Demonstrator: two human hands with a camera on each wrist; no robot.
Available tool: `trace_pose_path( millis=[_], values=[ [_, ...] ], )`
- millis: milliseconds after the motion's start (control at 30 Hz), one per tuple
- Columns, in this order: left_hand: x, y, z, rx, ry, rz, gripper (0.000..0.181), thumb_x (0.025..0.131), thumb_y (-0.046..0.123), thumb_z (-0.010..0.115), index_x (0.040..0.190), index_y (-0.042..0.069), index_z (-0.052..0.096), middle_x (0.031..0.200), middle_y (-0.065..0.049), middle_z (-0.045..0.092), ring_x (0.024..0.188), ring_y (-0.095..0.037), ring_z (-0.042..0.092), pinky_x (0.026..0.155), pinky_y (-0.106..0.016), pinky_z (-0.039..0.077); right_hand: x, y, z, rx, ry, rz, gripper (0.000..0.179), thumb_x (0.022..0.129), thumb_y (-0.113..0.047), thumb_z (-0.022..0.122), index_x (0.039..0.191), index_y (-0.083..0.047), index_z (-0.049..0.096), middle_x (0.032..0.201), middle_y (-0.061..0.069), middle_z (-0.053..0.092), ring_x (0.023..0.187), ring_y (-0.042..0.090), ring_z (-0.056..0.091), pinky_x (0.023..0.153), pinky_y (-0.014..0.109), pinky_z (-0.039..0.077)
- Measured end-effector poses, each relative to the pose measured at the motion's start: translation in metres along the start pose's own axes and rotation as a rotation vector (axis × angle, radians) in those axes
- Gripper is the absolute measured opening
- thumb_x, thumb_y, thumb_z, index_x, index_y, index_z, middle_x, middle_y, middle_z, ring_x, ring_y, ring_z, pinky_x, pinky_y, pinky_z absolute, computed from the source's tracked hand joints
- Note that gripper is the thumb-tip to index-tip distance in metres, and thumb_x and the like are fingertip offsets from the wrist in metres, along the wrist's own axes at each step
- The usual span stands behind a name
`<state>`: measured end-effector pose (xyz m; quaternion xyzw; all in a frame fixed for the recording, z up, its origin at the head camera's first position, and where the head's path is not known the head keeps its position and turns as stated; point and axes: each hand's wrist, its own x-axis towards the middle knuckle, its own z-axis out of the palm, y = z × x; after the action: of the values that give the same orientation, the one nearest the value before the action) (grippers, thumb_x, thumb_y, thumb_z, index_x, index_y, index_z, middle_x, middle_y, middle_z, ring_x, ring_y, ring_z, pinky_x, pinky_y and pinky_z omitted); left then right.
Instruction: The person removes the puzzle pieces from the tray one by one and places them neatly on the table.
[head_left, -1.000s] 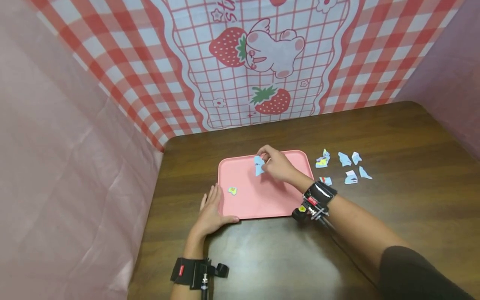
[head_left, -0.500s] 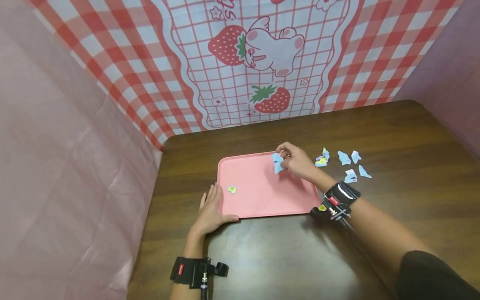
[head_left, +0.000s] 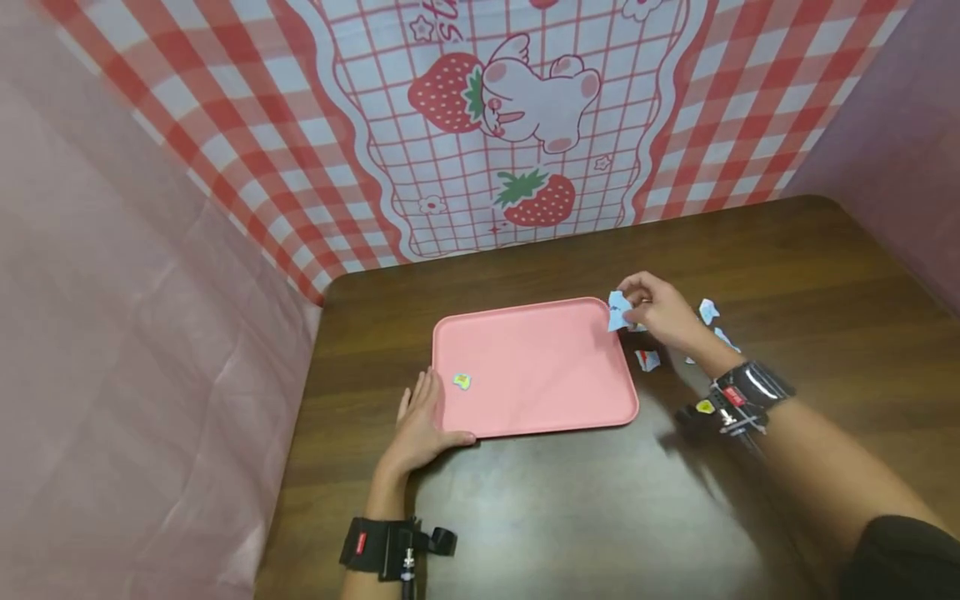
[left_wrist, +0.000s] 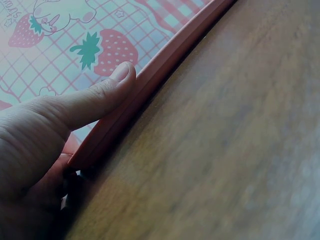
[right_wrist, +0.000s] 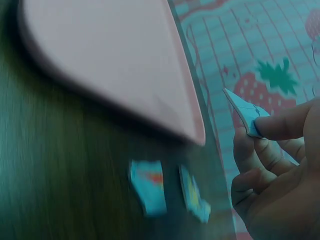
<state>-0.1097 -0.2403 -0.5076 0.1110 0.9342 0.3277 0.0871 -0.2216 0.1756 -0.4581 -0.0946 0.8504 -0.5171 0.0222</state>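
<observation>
While the left hand [head_left: 417, 423] rests flat against the pink tray's [head_left: 525, 400] near-left corner, the right hand [head_left: 663, 312] pinches a blue paper scrap [head_left: 617, 312] just beyond its far-right corner.

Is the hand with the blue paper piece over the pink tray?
No, the right hand pinches the blue paper piece just past the pink tray.

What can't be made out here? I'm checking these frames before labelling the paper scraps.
- Scraps behind the right hand, head view: partly hidden, count unclear.
- Print on the held scrap: too small; right wrist view shows it edge-on.
- Scraps on the table, right wrist view: blurred.
- Left hand, left wrist view: fingers cut off.
</observation>
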Motion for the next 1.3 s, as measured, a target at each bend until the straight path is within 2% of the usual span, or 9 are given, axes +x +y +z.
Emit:
trace_pose_path(
  millis=[133,267,400,633,800,1000,1100,1167,1300],
  values=[
    [0.0,0.001,0.0,-0.001,0.0,-0.001,0.131,0.071,0.053,0.087,0.158,-0.006,0.009,0.166,-0.022,0.006,0.154,-0.031,0.001,0.121,-0.053,-0.003,-0.001,0.017,-0.019,-0.016,0.038,0.014,0.038,0.087,0.01,0.063,0.123,0.009,0.053,0.092,0.022,0.063,0.069,0.006,0.056,0.059,0.023,0.048],
    [0.0,0.001,0.0,0.0,-0.001,-0.002,0.132,0.07,0.053,0.087,0.158,-0.006,0.009,0.166,-0.022,0.006,0.154,-0.032,0.001,0.121,-0.053,-0.003,-0.005,0.027,-0.038,-0.023,0.067,0.017,0.038,0.087,0.012,0.062,0.123,0.011,0.052,0.088,0.022,0.063,0.065,0.009,0.058,0.057,0.025,0.049],
    [0.0,-0.001,0.001,0.006,0.001,0.006,0.132,0.07,0.054,0.087,0.158,-0.006,0.009,0.166,-0.022,0.006,0.154,-0.031,0.001,0.121,-0.053,-0.002,-0.009,0.035,-0.057,-0.099,0.096,0.036,0.037,0.089,0.009,0.063,0.125,0.008,0.054,0.09,0.02,0.064,0.068,0.011,0.058,0.057,0.025,0.046],
    [0.001,-0.003,0.002,0.012,0.007,0.018,0.132,0.07,0.054,0.087,0.158,-0.006,0.008,0.166,-0.021,0.005,0.154,-0.031,0.0,0.121,-0.052,-0.003,-0.013,0.06,-0.093,-0.198,0.132,0.149,0.037,0.096,0.002,0.059,0.132,0.005,0.056,0.104,0.025,0.062,0.081,0.017,0.055,0.061,0.024,0.044],
    [0.0,-0.003,0.002,0.012,0.009,0.015,0.132,0.07,0.053,0.087,0.158,-0.006,0.009,0.166,-0.02,0.006,0.154,-0.03,0.001,0.121,-0.052,-0.003,-0.019,0.08,-0.112,-0.204,0.174,0.209,0.036,0.098,-0.002,0.058,0.134,0.006,0.058,0.103,0.017,0.066,0.08,0.007,0.054,0.062,0.021,0.044],
    [-0.001,-0.002,0.003,0.006,0.006,0.011,0.132,0.07,0.054,0.087,0.158,-0.005,0.008,0.166,-0.021,0.006,0.154,-0.03,0.001,0.121,-0.051,-0.003,-0.023,0.095,-0.126,-0.267,0.217,0.21,0.034,0.098,-0.003,0.057,0.131,0.006,0.062,0.106,0.016,0.07,0.076,-0.007,0.051,0.062,0.018,0.043],
    [-0.001,-0.002,0.002,0.004,0.007,0.006,0.132,0.071,0.055,0.087,0.159,-0.005,0.008,0.166,-0.02,0.005,0.155,-0.03,0.0,0.121,-0.051,-0.004,-0.024,0.099,-0.128,-0.333,0.228,0.203,0.034,0.097,-0.005,0.059,0.129,0.005,0.063,0.103,0.02,0.069,0.076,0.001,0.052,0.061,0.022,0.042],
    [-0.001,-0.002,0.002,0.0,0.008,0.007,0.132,0.071,0.055,0.086,0.159,-0.005,0.008,0.166,-0.02,0.005,0.155,-0.03,0.0,0.121,-0.051,-0.004,-0.024,0.101,-0.128,-0.383,0.238,0.208,0.034,0.096,-0.007,0.059,0.127,0.006,0.064,0.103,0.025,0.068,0.077,0.014,0.055,0.06,0.028,0.042],
    [0.0,-0.001,0.001,-0.009,0.008,0.012,0.132,0.071,0.054,0.087,0.158,-0.006,0.008,0.166,-0.021,0.005,0.154,-0.03,0.0,0.121,-0.052,-0.004,-0.023,0.101,-0.127,-0.445,0.236,0.242,0.036,0.094,-0.01,0.052,0.122,0.01,0.065,0.115,0.037,0.062,0.087,0.038,0.055,0.065,0.041,0.041]
  ],
)
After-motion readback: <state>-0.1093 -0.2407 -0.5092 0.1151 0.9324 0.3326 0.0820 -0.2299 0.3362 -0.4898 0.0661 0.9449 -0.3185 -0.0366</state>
